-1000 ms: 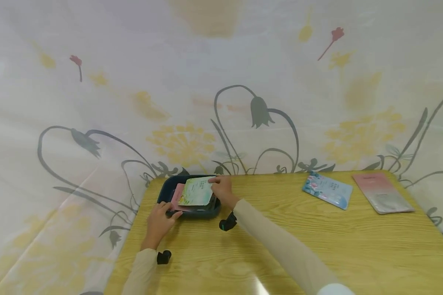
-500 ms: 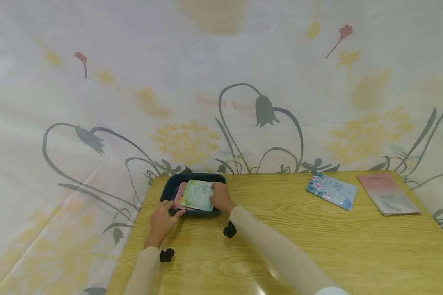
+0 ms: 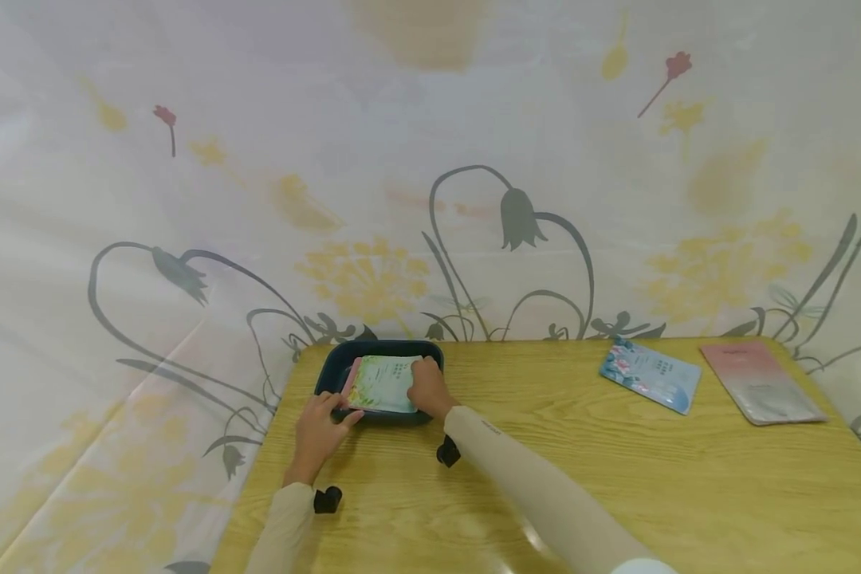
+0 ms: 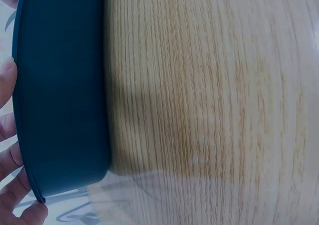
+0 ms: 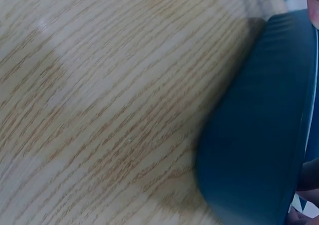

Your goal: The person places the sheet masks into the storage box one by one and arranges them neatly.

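A dark teal plastic tray (image 3: 383, 419) stands at the table's back left. Inside it, a pale green sheet mask packet (image 3: 382, 386) with printed leaves lies over a pink packet (image 3: 350, 381), of which only the left edge shows. My right hand (image 3: 430, 389) holds the green packet's right end, fingers curled and partly hidden. My left hand (image 3: 317, 434) grips the tray's front left corner. In the left wrist view, fingertips (image 4: 35, 212) bend over the rim beside the tray's outer wall (image 4: 60, 100). The right wrist view has the tray wall (image 5: 254, 130) with fingers at its edge.
On the right of the wooden table (image 3: 545, 462) lie a blue floral mask packet (image 3: 651, 375) and a pink and silver one (image 3: 762, 381). A flower-printed cloth (image 3: 373, 159) hangs right behind the table's back edge.
The green packet has gone down flatter into the tray, covering more of the pink packet. My right hand has lowered with it; the left hand stays at the tray's corner.
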`<state>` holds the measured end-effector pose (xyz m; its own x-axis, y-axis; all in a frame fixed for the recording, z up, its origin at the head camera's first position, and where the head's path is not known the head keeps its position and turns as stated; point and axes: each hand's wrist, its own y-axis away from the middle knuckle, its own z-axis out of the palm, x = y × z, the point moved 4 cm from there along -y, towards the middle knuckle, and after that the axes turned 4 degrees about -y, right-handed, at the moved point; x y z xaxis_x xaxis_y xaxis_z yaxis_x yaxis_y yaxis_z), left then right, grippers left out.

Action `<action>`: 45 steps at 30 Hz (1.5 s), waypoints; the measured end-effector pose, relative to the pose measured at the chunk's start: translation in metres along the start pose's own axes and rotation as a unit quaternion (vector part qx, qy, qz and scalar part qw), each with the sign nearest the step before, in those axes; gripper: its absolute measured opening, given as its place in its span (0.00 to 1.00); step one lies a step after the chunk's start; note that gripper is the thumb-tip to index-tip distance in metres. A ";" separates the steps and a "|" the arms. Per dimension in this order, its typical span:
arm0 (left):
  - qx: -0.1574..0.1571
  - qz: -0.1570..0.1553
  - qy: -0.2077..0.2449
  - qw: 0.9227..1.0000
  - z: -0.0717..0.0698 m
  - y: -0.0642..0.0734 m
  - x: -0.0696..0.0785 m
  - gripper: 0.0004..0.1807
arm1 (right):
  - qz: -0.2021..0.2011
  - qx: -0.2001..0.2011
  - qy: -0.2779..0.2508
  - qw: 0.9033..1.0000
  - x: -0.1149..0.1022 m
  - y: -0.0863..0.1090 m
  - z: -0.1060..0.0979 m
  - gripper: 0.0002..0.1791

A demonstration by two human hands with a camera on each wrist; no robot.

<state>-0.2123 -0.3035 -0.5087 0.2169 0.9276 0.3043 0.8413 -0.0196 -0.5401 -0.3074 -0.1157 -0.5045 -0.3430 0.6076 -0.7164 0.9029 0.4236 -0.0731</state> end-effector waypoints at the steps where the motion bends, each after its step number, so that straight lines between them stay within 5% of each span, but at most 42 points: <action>1: -0.005 -0.003 0.000 1.000 0.000 0.000 0.000 0.16 | 0.001 -0.002 -0.001 1.000 0.001 -0.001 0.001 0.07; 5: -0.026 -0.016 0.004 1.000 -0.001 0.000 0.001 0.16 | 0.009 -0.008 0.002 1.000 0.002 -0.002 0.003 0.05; 15: -0.014 -0.011 0.005 1.000 0.000 -0.001 0.000 0.17 | -0.009 -0.017 -0.016 1.000 0.001 -0.001 0.001 0.06; 21: -0.011 -0.013 -0.004 1.000 0.002 -0.001 0.000 0.17 | -0.054 0.029 -0.089 0.994 0.007 0.003 -0.017 0.22; 26: -0.019 -0.017 -0.006 1.000 0.003 -0.001 -0.001 0.17 | -0.075 0.033 -0.143 0.986 0.013 0.009 -0.032 0.23; 33: -0.030 -0.028 -0.010 0.999 0.002 0.001 -0.002 0.17 | -0.103 0.039 -0.135 0.985 0.020 0.019 -0.046 0.18; 45: -0.021 -0.022 -0.008 0.999 0.002 0.000 0.000 0.17 | -0.076 0.020 -0.155 0.985 0.044 0.043 -0.076 0.15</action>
<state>-0.2127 -0.3026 -0.5100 0.1712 0.9335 0.3151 0.8704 0.0066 -0.4924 -0.3036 -0.0194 -0.4866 -0.3850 0.3016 -0.8722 0.8588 0.4631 -0.2190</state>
